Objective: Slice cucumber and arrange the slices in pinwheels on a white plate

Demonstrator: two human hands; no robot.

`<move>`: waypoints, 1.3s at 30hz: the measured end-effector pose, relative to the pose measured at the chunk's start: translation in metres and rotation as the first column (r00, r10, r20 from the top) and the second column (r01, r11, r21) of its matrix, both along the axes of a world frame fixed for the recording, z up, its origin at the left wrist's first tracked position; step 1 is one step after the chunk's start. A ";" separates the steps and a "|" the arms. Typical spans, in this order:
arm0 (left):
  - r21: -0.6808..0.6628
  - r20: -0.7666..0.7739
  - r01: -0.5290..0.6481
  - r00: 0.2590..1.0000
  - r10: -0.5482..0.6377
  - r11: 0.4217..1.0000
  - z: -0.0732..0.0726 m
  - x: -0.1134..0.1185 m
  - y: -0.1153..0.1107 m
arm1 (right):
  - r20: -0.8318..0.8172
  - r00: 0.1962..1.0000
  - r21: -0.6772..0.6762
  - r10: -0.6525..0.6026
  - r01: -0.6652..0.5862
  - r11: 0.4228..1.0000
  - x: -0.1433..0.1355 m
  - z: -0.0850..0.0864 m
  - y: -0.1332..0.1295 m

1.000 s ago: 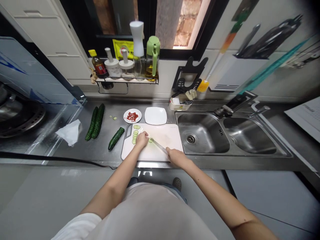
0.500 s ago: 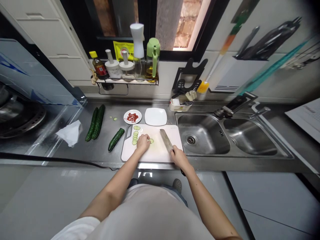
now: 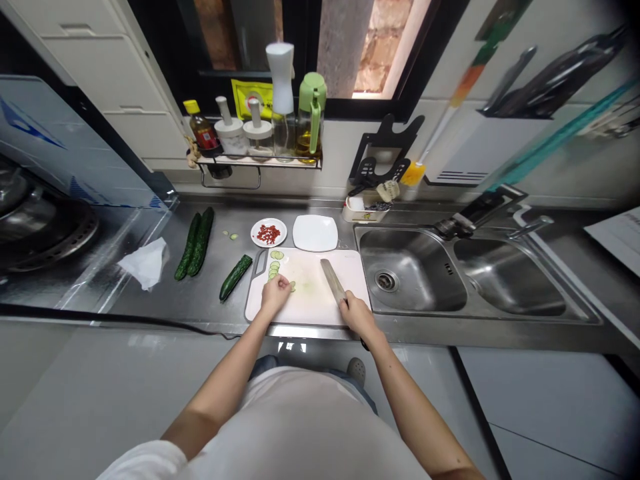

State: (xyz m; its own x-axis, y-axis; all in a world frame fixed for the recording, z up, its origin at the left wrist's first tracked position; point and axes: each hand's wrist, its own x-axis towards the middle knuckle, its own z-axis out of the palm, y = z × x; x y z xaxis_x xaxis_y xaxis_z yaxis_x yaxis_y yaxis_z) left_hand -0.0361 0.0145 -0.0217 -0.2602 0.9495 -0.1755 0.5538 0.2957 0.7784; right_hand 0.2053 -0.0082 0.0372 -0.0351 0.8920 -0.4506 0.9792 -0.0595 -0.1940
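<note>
Head view: the right hand (image 3: pixel 358 316), at the cutting board's (image 3: pixel 313 309) four o'clock, grips the knife (image 3: pixel 332 281) — the left hand (image 3: pixel 275 294), at nine, curls by a cucumber slice (image 3: pixel 293 287) (pinching it or not, I cannot tell) — and more slices (image 3: pixel 275 267) lie at ten.

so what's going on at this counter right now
The person's right hand holds a knife, its blade over the cutting board. The left hand is near a row of cucumber slices, with another slice at its fingers. A shorter cucumber lies left of the board, two longer cucumbers farther left. Beyond the board are a round plate of red pieces and a squarish plate.
</note>
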 end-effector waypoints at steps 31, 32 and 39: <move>-0.114 -0.352 -0.136 0.932 0.088 0.984 0.001 -0.044 -0.020 | 0.014 1.000 -0.019 0.013 -0.013 1.000 -0.002 -0.004 0.005; -0.113 -0.351 -0.134 0.932 0.087 0.984 0.001 -0.044 -0.020 | 0.014 1.000 -0.021 0.013 -0.013 1.000 -0.002 -0.004 0.005; -0.062 -0.337 -0.137 0.935 0.108 0.989 0.003 -0.042 -0.017 | 0.001 1.000 -0.034 0.014 -0.014 0.999 -0.002 -0.002 0.006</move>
State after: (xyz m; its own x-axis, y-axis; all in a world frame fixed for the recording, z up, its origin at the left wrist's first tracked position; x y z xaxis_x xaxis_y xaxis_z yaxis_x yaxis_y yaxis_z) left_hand -0.0781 -0.0029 -0.0183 -0.4306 0.8922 -0.1365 0.7313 0.4335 0.5266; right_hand 0.2038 -0.0025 0.0349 -0.0464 0.8758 -0.4805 0.9802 -0.0527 -0.1907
